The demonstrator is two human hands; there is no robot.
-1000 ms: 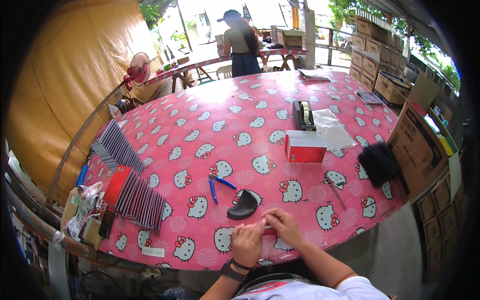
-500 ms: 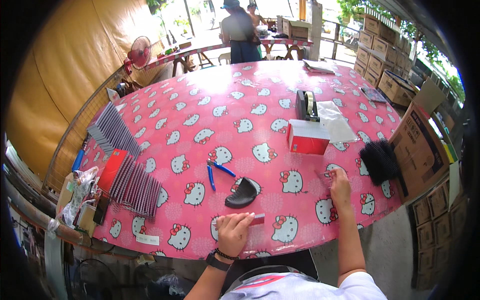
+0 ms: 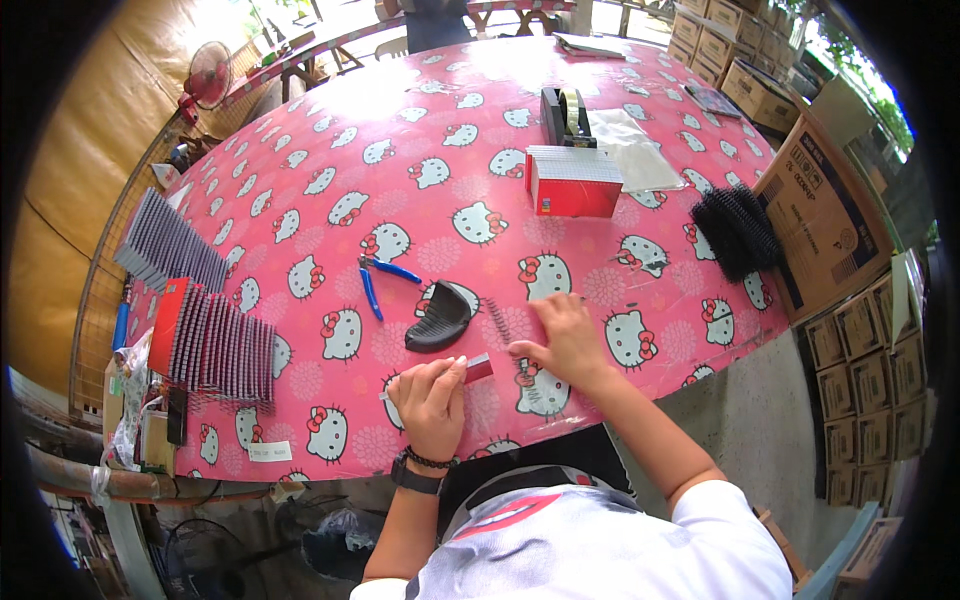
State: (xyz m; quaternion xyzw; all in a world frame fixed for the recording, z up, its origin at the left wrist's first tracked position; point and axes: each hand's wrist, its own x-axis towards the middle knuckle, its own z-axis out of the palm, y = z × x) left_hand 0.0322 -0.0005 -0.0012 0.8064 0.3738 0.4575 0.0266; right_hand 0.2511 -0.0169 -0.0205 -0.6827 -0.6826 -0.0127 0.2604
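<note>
Near the front edge of the pink table, my left hand (image 3: 430, 395) is closed on a small red-and-grey notepad (image 3: 479, 369), much of it under my fingers. To its right is my right hand (image 3: 565, 345). A thin dark spiral binding coil (image 3: 498, 322) runs past my right thumb tip, seemingly pinched there, with the other fingers fanned out. The grip's underside is hidden. Just beyond my left hand lies a black, curved, ridged piece (image 3: 440, 318). Blue-handled pliers (image 3: 385, 280) rest open farther off.
Stacks of spiral-bound notepads (image 3: 225, 345) stand at left, beside a plastic bag (image 3: 130, 400). A red-sided notepad stack (image 3: 573, 185) sits before a tape dispenser (image 3: 567, 117). Black coils (image 3: 737, 232) lie in a pile by a cardboard box (image 3: 825, 215). A white label (image 3: 270, 451) lies near the front edge.
My right hand has moved left with the coil, close to the notepad in my left hand. My left hand still grips the notepad. The view has tilted down and shifted right.
</note>
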